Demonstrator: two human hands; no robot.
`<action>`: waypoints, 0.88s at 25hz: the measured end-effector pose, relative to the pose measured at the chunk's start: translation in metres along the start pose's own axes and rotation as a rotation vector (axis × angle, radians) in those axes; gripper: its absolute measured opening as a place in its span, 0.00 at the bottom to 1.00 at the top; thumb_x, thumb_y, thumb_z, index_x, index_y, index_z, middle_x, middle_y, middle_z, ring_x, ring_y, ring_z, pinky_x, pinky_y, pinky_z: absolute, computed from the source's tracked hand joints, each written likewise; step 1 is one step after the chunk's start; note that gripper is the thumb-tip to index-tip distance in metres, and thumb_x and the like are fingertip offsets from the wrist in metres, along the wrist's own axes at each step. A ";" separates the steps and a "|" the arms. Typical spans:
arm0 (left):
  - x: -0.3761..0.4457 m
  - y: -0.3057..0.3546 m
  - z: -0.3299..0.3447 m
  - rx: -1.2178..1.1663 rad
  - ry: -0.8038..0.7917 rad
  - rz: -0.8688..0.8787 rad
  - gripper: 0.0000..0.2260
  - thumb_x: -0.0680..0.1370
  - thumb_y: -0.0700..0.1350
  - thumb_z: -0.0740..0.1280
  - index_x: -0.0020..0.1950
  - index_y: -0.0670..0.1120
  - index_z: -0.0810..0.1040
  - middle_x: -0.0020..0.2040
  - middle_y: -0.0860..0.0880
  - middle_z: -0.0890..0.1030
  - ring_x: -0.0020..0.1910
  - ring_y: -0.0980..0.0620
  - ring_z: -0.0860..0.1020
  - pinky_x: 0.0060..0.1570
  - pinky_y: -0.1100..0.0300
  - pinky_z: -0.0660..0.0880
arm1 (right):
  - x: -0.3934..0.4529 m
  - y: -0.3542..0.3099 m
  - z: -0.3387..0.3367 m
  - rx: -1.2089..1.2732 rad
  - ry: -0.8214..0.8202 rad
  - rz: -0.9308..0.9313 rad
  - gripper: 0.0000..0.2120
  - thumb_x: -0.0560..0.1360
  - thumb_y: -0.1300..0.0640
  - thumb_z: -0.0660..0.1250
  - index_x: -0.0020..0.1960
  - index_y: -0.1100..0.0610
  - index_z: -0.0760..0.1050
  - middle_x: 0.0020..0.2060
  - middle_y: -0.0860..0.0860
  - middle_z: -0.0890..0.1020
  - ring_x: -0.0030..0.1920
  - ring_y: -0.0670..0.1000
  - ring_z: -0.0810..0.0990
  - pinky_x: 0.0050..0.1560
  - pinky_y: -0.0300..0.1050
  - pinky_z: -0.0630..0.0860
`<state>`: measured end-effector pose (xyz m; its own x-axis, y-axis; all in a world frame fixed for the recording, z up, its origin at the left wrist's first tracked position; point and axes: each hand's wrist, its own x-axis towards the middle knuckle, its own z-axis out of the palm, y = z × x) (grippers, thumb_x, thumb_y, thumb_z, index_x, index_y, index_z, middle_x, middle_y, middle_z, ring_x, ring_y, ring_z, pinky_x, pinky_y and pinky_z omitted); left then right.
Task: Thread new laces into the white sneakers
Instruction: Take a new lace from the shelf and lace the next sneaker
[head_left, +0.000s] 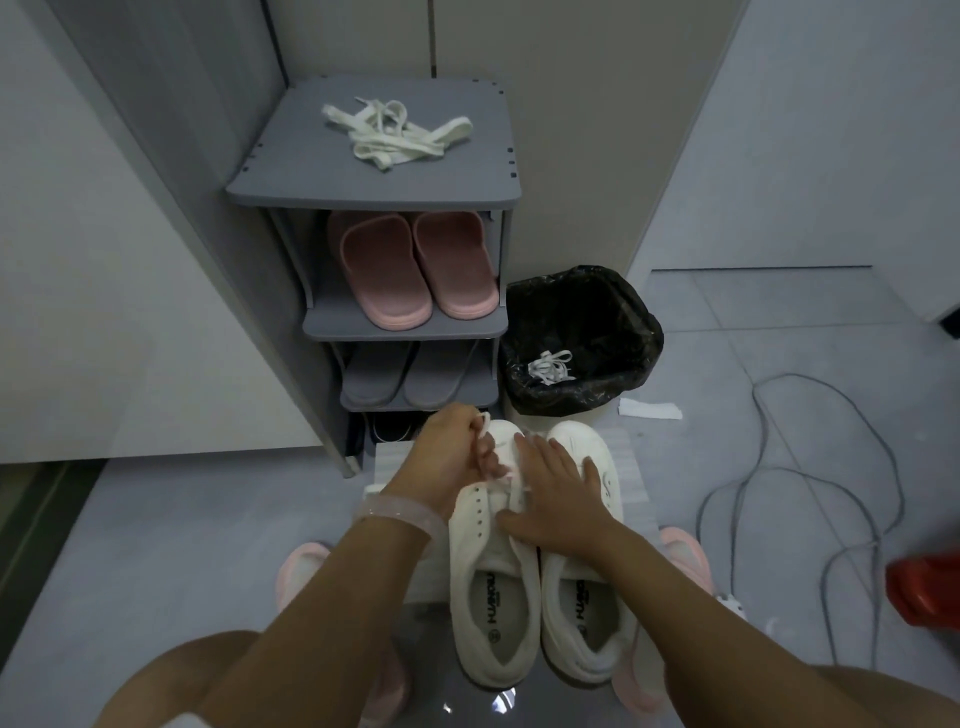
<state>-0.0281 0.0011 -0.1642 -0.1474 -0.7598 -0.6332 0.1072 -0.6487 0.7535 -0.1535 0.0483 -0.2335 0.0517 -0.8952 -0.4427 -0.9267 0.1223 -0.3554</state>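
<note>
Two white sneakers stand side by side, toes pointing away from me, on a low white surface. My left hand (451, 456) grips a white lace (485, 422) above the toe of the left sneaker (493, 597). My right hand (558, 493) lies flat with straight fingers across the lacing area of the left sneaker and the top of the right sneaker (587, 613). A bundle of white laces (395, 135) lies on top of the grey shoe rack (374, 192).
The rack holds pink slippers (415, 265) and grey slippers (410, 374). A black-lined bin (582, 338) with white laces inside stands right of the rack. Grey cables (810, 499) trail on the floor at right, beside a red object (924, 592).
</note>
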 end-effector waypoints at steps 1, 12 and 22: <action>0.001 0.001 0.001 0.168 0.058 0.039 0.14 0.78 0.37 0.51 0.31 0.44 0.62 0.18 0.50 0.64 0.16 0.53 0.64 0.22 0.64 0.67 | 0.000 0.001 0.000 -0.007 -0.016 0.004 0.42 0.73 0.42 0.62 0.76 0.53 0.41 0.77 0.49 0.45 0.76 0.52 0.41 0.73 0.61 0.40; -0.042 0.066 -0.086 0.712 0.652 0.615 0.10 0.78 0.40 0.56 0.42 0.37 0.73 0.38 0.42 0.73 0.37 0.46 0.69 0.36 0.56 0.63 | -0.001 -0.005 -0.002 0.038 0.008 0.002 0.40 0.72 0.43 0.64 0.76 0.49 0.45 0.76 0.50 0.45 0.76 0.53 0.44 0.72 0.61 0.42; 0.020 -0.058 -0.010 1.679 -0.056 0.514 0.13 0.78 0.42 0.56 0.61 0.44 0.73 0.62 0.46 0.70 0.61 0.44 0.67 0.56 0.52 0.69 | 0.030 -0.006 -0.013 -0.213 0.230 0.143 0.12 0.76 0.61 0.58 0.58 0.60 0.74 0.63 0.55 0.67 0.61 0.56 0.68 0.60 0.49 0.65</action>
<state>-0.0275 0.0231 -0.2230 -0.4620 -0.8292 -0.3147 -0.8846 0.4051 0.2311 -0.1512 0.0154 -0.2334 -0.1469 -0.9516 -0.2700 -0.9767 0.1827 -0.1126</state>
